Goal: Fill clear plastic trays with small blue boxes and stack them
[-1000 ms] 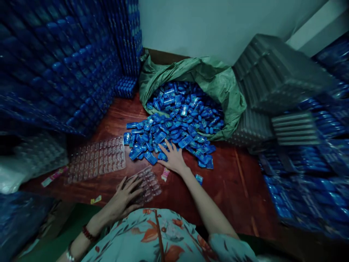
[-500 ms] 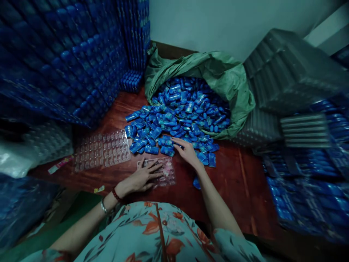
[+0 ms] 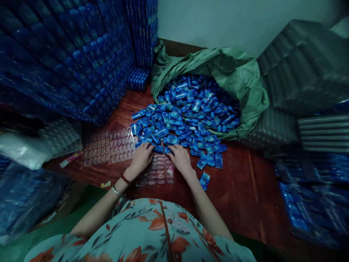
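Observation:
A heap of small blue wrapped packets [image 3: 174, 122] spills from an open green sack [image 3: 240, 72] onto the table. At its near edge, my left hand [image 3: 142, 158] has curled fingers at one blue packet [image 3: 159, 149]. My right hand [image 3: 180, 159], thumb and fingers drawn in, grips another blue packet [image 3: 168, 150]. Between and just below the hands lies a clear plastic tray [image 3: 155, 174] with rows of moulded hollows. A pink-and-white scrap [image 3: 171, 169] shows at the tray's right side. My fingertips partly cover both packets.
A larger clear moulded tray [image 3: 109, 147] lies to the left. Tall stacks of filled blue trays [image 3: 89, 62] rise at the back left. Grey stacked trays [image 3: 302, 65] and blue packs [image 3: 308, 200] stand on the right. A loose blue packet [image 3: 204, 180] rests near my right wrist.
My left hand has moved off the clear tray, up to the heap's edge, and its spread fingers have curled. My right hand has shifted slightly down towards it. The view has turned slightly left.

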`<state>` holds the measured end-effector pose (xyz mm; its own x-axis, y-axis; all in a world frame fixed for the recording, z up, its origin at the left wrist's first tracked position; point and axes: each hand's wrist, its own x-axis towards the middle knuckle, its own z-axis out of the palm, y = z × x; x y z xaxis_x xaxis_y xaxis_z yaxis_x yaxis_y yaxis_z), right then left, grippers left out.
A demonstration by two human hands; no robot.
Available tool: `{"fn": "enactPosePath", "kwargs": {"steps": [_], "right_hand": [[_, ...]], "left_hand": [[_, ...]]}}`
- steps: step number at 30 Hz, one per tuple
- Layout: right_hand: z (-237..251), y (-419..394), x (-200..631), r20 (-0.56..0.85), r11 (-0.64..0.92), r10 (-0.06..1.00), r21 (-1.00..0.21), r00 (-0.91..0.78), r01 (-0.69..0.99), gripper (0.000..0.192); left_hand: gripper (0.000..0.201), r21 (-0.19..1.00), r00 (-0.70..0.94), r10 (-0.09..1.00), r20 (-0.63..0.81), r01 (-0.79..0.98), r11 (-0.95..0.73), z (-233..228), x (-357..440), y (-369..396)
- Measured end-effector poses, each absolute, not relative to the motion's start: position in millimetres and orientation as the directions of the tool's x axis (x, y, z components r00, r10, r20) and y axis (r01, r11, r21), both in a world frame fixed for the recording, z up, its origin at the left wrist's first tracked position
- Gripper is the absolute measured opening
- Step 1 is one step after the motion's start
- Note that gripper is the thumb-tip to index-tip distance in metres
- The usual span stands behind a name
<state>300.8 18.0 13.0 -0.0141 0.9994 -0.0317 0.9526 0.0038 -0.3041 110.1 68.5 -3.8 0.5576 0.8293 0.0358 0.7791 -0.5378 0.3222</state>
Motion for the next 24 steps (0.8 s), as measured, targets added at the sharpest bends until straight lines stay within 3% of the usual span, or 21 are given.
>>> {"fn": "enactPosePath", "kwargs": {"steps": [4, 8, 10, 15, 17, 19, 22, 24], "right_hand": [[21, 24, 289, -0.195, 0.023, 0.979, -0.134, -0.049, 0.991, 0.030], [18, 15, 297, -0.200, -0.008, 0.980, -0.117, -0.015, 0.993, 0.036], [16, 7, 309, -0.143, -0.060, 0.989, -0.201, 0.031, 0.978, 0.038], [13, -21, 318, 0.024, -0.076, 0.991, -0.715, 0.133, 0.695, 0.038], [9, -34, 304, 0.029, -0.051, 0.992, -0.790, 0.121, 0.610, 0.035], [3, -45, 286, 0.058, -0.012, 0.994, -0.773, 0.089, 0.634, 0.031], [-5, -54, 268, 0.094, 0.067, 0.996, -0.650, -0.008, 0.757, 0.033], [-5, -55, 264, 0.037, 0.094, 0.995, -0.524, -0.087, 0.847, 0.039]], "left_hand": [[0.037, 0.226, 0.525, 0.851, -0.012, 0.831, -0.509, -5, 127, 75], [0.031, 0.206, 0.584, 0.812, 0.001, 0.794, -0.571, -8, 125, 76], [0.029, 0.219, 0.620, 0.785, 0.021, 0.763, -0.608, -10, 120, 76], [0.031, 0.284, 0.657, 0.753, 0.030, 0.717, -0.637, -17, 109, 75], [0.029, 0.368, 0.652, 0.758, 0.024, 0.700, -0.613, -19, 107, 76], [0.026, 0.516, 0.614, 0.789, 0.026, 0.667, -0.537, -19, 107, 77], [0.028, 0.781, 0.477, 0.879, 0.001, 0.548, -0.298, -15, 105, 77], [0.030, 0.893, 0.405, 0.910, -0.087, 0.436, -0.109, -11, 101, 75]]}}
